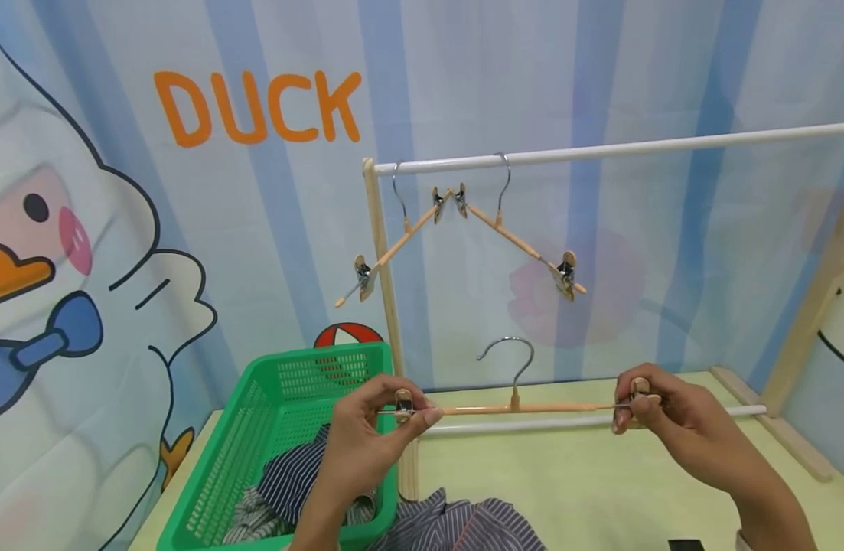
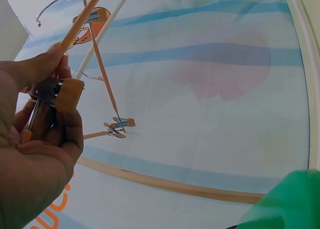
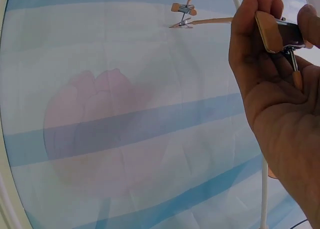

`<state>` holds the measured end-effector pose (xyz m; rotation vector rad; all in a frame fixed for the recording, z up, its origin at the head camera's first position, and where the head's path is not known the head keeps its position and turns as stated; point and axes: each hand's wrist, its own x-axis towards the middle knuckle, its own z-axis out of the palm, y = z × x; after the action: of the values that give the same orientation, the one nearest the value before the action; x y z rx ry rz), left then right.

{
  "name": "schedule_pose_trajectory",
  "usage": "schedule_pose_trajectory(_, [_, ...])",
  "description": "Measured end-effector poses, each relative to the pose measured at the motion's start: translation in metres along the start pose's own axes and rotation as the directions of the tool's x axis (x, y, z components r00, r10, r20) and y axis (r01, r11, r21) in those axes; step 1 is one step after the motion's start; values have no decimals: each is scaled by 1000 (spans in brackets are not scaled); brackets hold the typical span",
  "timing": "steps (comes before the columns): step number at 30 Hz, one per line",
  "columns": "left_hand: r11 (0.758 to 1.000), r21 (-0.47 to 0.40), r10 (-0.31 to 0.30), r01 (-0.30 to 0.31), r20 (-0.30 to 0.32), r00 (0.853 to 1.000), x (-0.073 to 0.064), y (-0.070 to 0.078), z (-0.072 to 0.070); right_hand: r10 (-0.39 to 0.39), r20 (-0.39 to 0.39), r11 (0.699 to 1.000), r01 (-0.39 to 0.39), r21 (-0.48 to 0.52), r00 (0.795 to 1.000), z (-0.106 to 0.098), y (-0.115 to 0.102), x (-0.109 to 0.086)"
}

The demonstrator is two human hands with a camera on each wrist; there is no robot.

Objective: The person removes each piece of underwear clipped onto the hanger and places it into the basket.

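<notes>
Between both hands a clip hanger (image 1: 477,409) is held level, its metal hook pointing up. My left hand (image 1: 366,436) grips the hanger's left end around a clip (image 1: 404,404), thumb and fingers pinching there. At the other end my right hand (image 1: 690,428) holds the right clip (image 1: 640,388) between thumb and fingers. The left wrist view shows that left clip (image 2: 69,95) inside the curled fingers; the right wrist view shows the right clip (image 3: 280,34) likewise. Below the hanger, striped cloth (image 1: 463,524) lies on the table.
Two more clip hangers (image 1: 411,239) (image 1: 518,239) hang from a white rail (image 1: 614,151) on a wooden-posted rack. A green basket (image 1: 215,459) with striped clothes (image 1: 294,474) stands at left on the pale table (image 1: 587,490). Behind is a printed curtain (image 1: 291,229).
</notes>
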<state>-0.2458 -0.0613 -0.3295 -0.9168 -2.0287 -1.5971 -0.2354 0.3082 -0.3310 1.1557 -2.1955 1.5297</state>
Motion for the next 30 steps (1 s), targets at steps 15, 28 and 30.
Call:
schedule_pose_trajectory(15, [986, 104, -133, 129, 39, 990, 5, -3, 0, -39, -150, 994, 24, -102, 988, -8, -22, -6])
schedule_pose_trajectory(28, [979, 138, -166, 152, 90, 982, 3, -11, 3, -102, -217, 992, 82, -100, 971, -16, -36, -10])
schedule_pose_trajectory(30, [974, 151, -185, 168, 111, 976, 3, -13, 5, -108, -221, 992, 93, -80, 969, -18, -37, -11])
